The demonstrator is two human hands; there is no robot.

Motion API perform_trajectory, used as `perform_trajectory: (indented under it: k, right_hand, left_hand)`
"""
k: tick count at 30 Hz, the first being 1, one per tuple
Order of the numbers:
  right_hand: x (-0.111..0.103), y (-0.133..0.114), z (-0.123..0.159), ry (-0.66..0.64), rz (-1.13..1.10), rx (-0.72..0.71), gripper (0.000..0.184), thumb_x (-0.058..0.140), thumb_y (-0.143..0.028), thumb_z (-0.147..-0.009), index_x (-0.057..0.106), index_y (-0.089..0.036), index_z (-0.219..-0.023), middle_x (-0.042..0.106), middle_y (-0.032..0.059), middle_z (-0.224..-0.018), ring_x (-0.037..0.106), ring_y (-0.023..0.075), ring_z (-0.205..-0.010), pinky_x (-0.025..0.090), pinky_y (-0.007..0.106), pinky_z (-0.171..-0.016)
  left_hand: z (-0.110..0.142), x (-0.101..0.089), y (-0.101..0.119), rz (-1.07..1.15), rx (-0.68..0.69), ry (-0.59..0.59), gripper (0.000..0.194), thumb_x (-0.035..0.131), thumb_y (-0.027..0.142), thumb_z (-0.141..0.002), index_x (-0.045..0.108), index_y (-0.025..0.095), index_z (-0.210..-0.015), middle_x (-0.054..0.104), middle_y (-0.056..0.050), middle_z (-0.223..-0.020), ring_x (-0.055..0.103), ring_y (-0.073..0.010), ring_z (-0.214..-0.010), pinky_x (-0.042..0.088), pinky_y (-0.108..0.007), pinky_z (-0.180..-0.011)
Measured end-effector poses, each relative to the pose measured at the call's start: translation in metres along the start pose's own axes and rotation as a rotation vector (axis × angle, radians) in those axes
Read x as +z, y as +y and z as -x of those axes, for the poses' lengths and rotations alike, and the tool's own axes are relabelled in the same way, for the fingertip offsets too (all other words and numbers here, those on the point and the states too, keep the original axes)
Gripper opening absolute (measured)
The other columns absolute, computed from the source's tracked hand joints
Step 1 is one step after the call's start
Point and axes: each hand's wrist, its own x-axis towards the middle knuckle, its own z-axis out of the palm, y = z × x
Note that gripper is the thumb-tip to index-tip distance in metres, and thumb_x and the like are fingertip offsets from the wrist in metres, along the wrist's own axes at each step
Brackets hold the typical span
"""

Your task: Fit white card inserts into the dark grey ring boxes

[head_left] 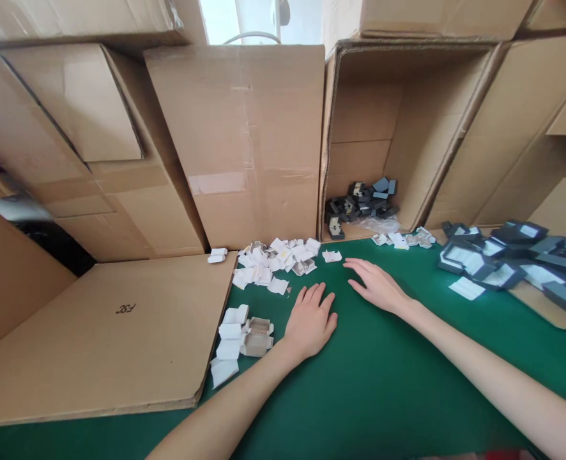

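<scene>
My left hand (310,321) lies palm down on the green table (359,390), its fingers slightly spread and nothing in it. Just beyond its fingertips is a heap of small white folded card pieces (276,259). To its left, several more white card pieces (230,342) lie in a column beside two greyish opened card inserts (258,337). My right hand (377,285) reaches in from the right, fingers stretched out and holding nothing. A single white card piece (331,256) lies just past its fingertips.
A large open carton (407,140) at the back holds a pile of small dark boxes (359,206). More dark boxes with white inserts (498,255) are heaped at right, near a white slip (466,288). Flat cardboard (120,345) covers the left side. Stacked cartons (259,147) wall off the back.
</scene>
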Motion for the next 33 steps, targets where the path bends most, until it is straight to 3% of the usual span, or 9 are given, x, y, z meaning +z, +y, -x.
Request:
perform_trajectory:
  k: [4,9,14,18,24,29,33]
  right_hand:
    - [0.015,0.019,-0.044,-0.012,-0.040,0.067,0.038,0.047,-0.035,-0.087,0.052,-0.021,-0.123,0.054,0.0083,-0.132,0.052,0.0238,-0.119,0.045,0.040,-0.095]
    - [0.030,0.063,-0.097,0.066,-0.005,0.212,0.035,0.041,-0.029,-0.088,0.055,-0.014,-0.116,0.063,0.0139,-0.114,0.058,0.0255,-0.105,0.046,0.040,-0.089]
    - [0.044,0.077,-0.098,0.058,0.051,0.241,0.024,0.049,-0.020,-0.079,0.065,-0.018,-0.097,0.064,0.0123,-0.103,0.055,0.0292,-0.100,0.041,0.047,-0.086]
    - [0.038,0.066,-0.076,0.026,0.057,0.161,0.020,0.047,-0.021,-0.081,0.065,-0.019,-0.089,0.065,0.0112,-0.097,0.053,0.0290,-0.100,0.039,0.046,-0.086]
    - [0.035,0.037,-0.057,-0.019,-0.025,0.030,0.023,0.045,-0.021,-0.084,0.061,-0.019,-0.101,0.066,0.0095,-0.104,0.055,0.0267,-0.103,0.044,0.043,-0.083]
    - [0.029,-0.008,-0.035,-0.024,-0.190,-0.088,0.023,0.043,-0.018,-0.085,0.059,-0.022,-0.101,0.065,0.0079,-0.107,0.054,0.0243,-0.108,0.046,0.043,-0.088]
    - [0.005,-0.035,-0.007,-0.086,-0.297,-0.166,0.022,0.041,-0.020,-0.089,0.061,-0.023,-0.099,0.066,0.0071,-0.105,0.055,0.0244,-0.110,0.044,0.044,-0.089]
  left_hand:
    - [0.003,0.000,0.001,-0.010,0.007,-0.002,0.041,0.037,0.032,-0.092,0.048,0.017,-0.129,0.040,-0.013,-0.143,0.034,-0.0267,-0.135,0.025,-0.048,-0.113]
    - [0.006,0.001,0.002,-0.013,0.016,0.007,0.041,0.036,0.033,-0.092,0.048,0.017,-0.128,0.039,-0.014,-0.143,0.033,-0.0269,-0.135,0.026,-0.048,-0.113]
    - [0.007,0.003,0.002,-0.005,0.023,0.013,0.041,0.035,0.035,-0.093,0.047,0.018,-0.129,0.038,-0.013,-0.144,0.032,-0.0263,-0.136,0.025,-0.047,-0.113]
    - [0.006,0.005,0.001,0.008,0.023,0.012,0.042,0.036,0.035,-0.093,0.047,0.017,-0.128,0.038,-0.014,-0.143,0.032,-0.0270,-0.136,0.024,-0.048,-0.114]
    - [0.006,0.000,0.002,0.099,0.015,0.010,0.041,0.040,0.031,-0.090,0.045,0.017,-0.128,0.040,-0.014,-0.141,0.032,-0.0271,-0.135,0.023,-0.049,-0.114]
    - [0.004,-0.003,-0.002,0.308,-0.092,0.176,0.062,0.051,0.018,-0.080,0.027,0.021,-0.137,0.027,-0.014,-0.145,0.026,-0.0286,-0.136,0.031,-0.050,-0.109]
    - [0.003,0.001,-0.007,0.409,-0.207,0.257,0.065,0.054,0.013,-0.075,0.028,0.022,-0.134,0.033,-0.013,-0.135,0.033,-0.0279,-0.128,0.034,-0.048,-0.107]
